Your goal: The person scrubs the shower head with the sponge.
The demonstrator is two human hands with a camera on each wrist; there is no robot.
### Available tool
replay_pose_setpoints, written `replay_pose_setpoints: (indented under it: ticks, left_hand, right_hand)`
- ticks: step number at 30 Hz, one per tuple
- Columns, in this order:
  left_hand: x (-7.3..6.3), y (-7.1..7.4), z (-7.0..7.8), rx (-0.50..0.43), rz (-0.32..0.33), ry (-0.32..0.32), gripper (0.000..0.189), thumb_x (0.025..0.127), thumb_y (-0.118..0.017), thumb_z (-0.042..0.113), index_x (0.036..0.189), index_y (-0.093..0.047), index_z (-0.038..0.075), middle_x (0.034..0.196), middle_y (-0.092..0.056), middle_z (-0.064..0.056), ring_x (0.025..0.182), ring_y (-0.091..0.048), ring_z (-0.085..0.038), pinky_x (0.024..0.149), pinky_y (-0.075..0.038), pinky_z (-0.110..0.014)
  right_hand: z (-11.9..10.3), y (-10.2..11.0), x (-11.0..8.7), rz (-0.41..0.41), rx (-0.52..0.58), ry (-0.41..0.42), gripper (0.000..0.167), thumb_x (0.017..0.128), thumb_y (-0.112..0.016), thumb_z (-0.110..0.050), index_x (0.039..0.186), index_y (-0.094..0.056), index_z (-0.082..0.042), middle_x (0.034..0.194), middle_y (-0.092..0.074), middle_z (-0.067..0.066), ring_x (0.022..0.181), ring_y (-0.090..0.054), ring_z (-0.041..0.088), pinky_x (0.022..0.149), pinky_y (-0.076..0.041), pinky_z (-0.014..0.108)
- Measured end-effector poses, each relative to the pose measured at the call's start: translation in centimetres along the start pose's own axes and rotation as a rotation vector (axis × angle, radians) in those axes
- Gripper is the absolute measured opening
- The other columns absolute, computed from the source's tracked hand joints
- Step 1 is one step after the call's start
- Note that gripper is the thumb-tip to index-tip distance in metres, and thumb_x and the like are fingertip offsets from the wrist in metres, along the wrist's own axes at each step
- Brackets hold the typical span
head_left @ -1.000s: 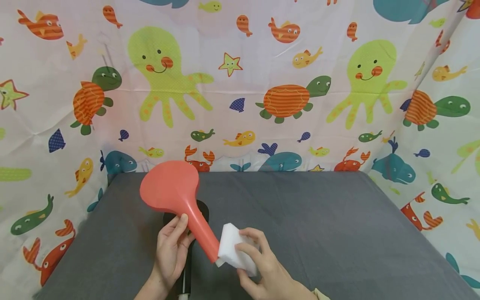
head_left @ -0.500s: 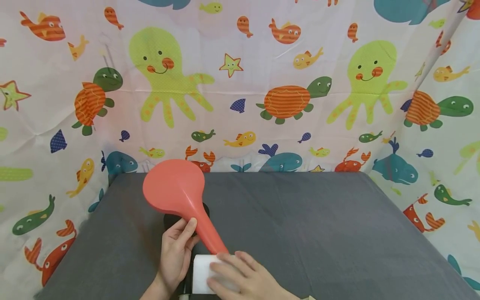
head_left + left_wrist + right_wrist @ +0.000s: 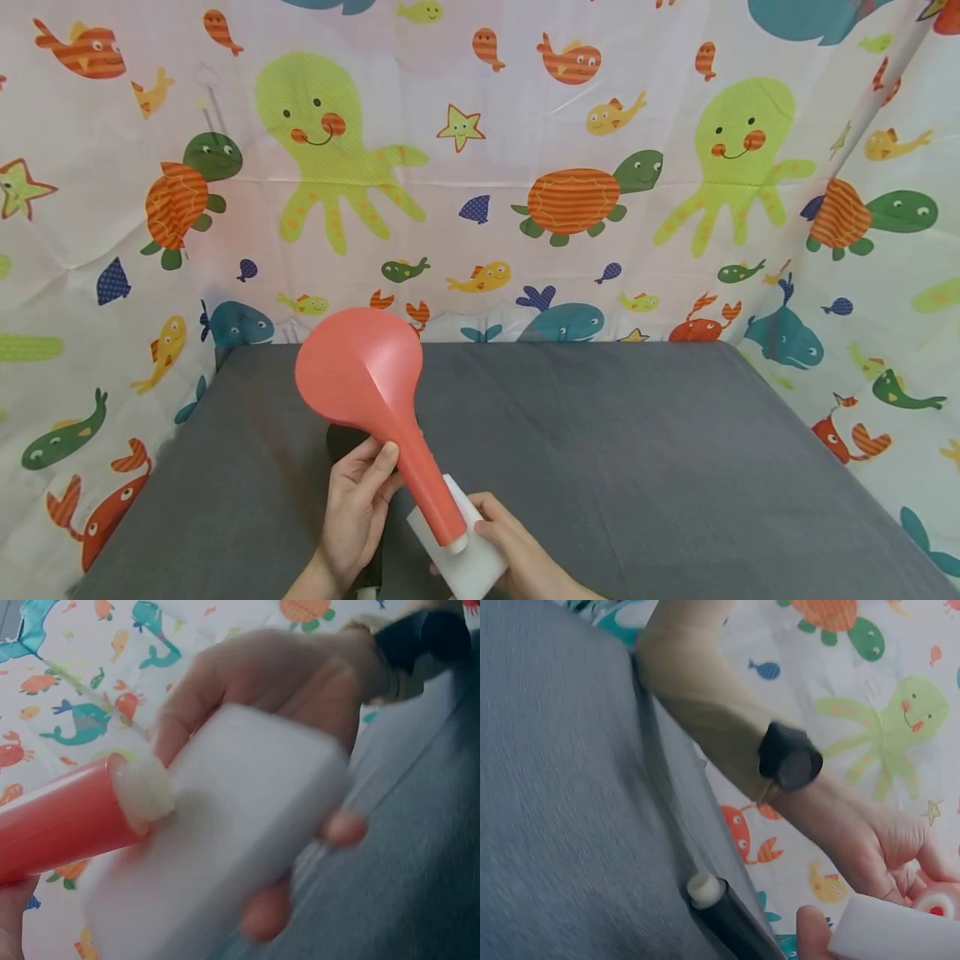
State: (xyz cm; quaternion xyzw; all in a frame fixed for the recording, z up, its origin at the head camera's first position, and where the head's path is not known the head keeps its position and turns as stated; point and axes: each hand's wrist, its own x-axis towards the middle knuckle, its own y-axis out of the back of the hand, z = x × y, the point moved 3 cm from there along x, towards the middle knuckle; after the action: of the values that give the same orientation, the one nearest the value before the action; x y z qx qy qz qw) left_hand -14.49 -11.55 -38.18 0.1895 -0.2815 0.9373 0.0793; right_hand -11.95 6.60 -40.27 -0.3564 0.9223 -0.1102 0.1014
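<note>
My left hand [image 3: 356, 508] grips the neck of a glossy red paddle-shaped thing [image 3: 360, 367] with a round flat head, thumb on top. Its handle slants down to the right and ends in a whitish stub [image 3: 146, 787]. Under that end, my right hand [image 3: 521, 550] holds a white sponge block [image 3: 480, 571], fingers around its edge and underside. The handle end overlaps the sponge's broad face in the head view. In the left wrist view the stub is right at the sponge, which is blurred.
A black thing [image 3: 343, 440] with a long dark handle [image 3: 739, 922] and a pale end lies on the grey table cloth [image 3: 637, 467], partly hidden behind my left hand. A curtain [image 3: 480, 225] printed with sea animals hangs at the back and sides.
The sponge has gone from the handle's right side, across its end to the lower left, then beneath it with its broad face up. The red thing has shifted slightly right.
</note>
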Motion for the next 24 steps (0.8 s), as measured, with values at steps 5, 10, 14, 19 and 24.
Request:
replay_pose_setpoints:
  ticks: [5,10,14,19,24]
  left_hand:
    - [0.1,0.3,-1.1,0.074,0.021,0.048,0.025,0.096,-0.043,-0.002,0.116,-0.056,-0.011,0.100,-0.062,-0.008,0.087,-0.060,-0.015,0.076,-0.053,-0.032]
    - [-0.2,0.1,-3.0,0.132,-0.002,0.191,0.025,0.094,-0.049,0.001,0.112,-0.054,-0.015,0.093,-0.064,-0.006,0.082,-0.064,-0.015,0.074,-0.054,-0.034]
    - [-0.8,-0.4,-4.8,0.144,-0.062,0.325,0.030,0.094,-0.052,0.005,0.115,-0.051,-0.016,0.092,-0.063,-0.005,0.081,-0.063,-0.014,0.076,-0.054,-0.034]
    - [-1.3,-0.6,-6.6,0.113,-0.101,0.490,0.034,0.094,-0.053,0.010,0.119,-0.051,-0.014,0.092,-0.064,-0.004,0.081,-0.063,-0.014,0.076,-0.053,-0.033]
    - [-1.4,-0.3,-8.0,0.097,-0.096,0.600,0.037,0.093,-0.056,0.014,0.119,-0.052,-0.012,0.093,-0.065,-0.004,0.085,-0.063,-0.015,0.075,-0.053,-0.031]
  right_hand:
    - [-0.3,1.0,-1.2,0.022,-0.027,-0.002,0.038,0.098,-0.035,-0.019,0.129,-0.027,0.000,0.113,-0.050,0.008,0.089,-0.057,0.022,0.073,-0.049,0.035]
    - [-1.8,2.8,-2.6,0.076,-0.157,0.056,0.038,0.096,-0.039,-0.017,0.130,-0.029,-0.004,0.122,-0.043,0.011,0.097,-0.050,0.025,0.075,-0.048,0.041]
    - [-2.8,4.9,-3.5,0.182,-0.350,0.084,0.037,0.092,-0.039,-0.013,0.127,-0.033,-0.006,0.122,-0.044,0.016,0.098,-0.047,0.026,0.074,-0.044,0.041]
    - [-2.8,7.9,-3.8,0.378,-0.753,0.069,0.037,0.090,-0.053,-0.016,0.123,-0.039,-0.007,0.109,-0.051,0.017,0.092,-0.052,0.027,0.066,-0.045,0.035]
    - [-1.3,9.4,-3.8,0.613,-1.256,0.034,0.058,0.078,-0.073,-0.032,0.122,-0.045,-0.005,0.092,-0.045,0.011,0.076,-0.046,0.020,0.056,-0.044,0.030]
